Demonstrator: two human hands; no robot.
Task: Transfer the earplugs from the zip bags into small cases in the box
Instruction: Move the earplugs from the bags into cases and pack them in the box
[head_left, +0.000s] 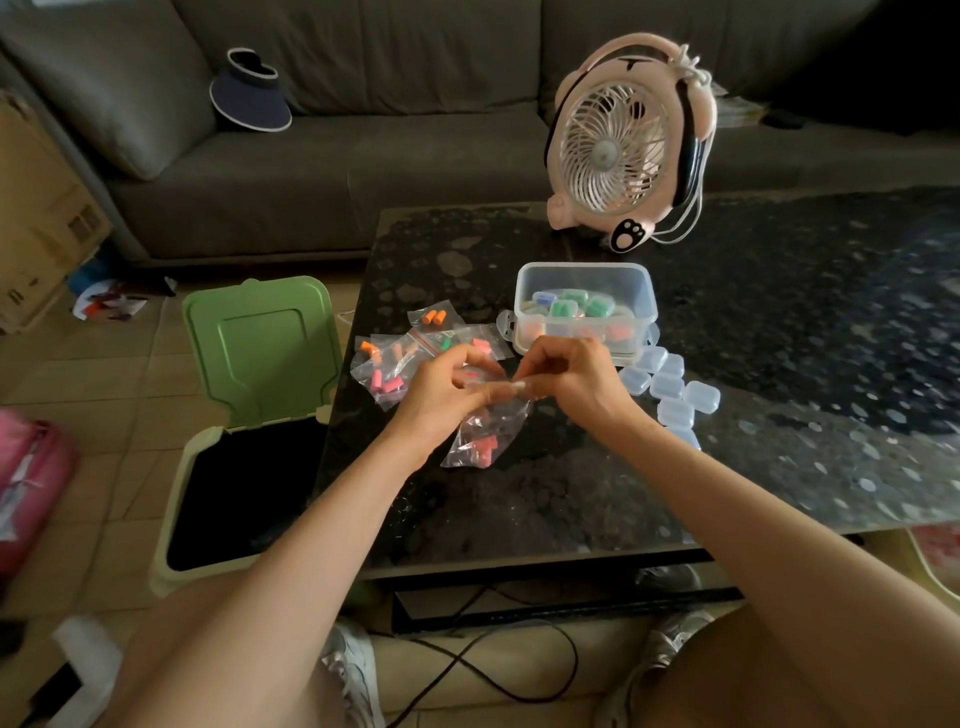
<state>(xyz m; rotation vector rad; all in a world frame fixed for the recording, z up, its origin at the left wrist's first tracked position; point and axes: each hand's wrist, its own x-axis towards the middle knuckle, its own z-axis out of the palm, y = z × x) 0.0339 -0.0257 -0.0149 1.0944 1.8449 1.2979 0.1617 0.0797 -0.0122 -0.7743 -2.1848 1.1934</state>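
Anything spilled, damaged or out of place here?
Nothing spilled or damaged. Left hand and right hand pinch one zip bag of pink earplugs; other bags lie heaped left of the box, empty cases right of it.

Green bin lid (262, 348), pink fan (631, 137), black speckled table (779, 364)

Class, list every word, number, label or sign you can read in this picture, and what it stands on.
No words or numbers can be read.
Cardboard box: printed marks, too blurred to read.
Fan: a paw-print sign on its foot, no lettering.
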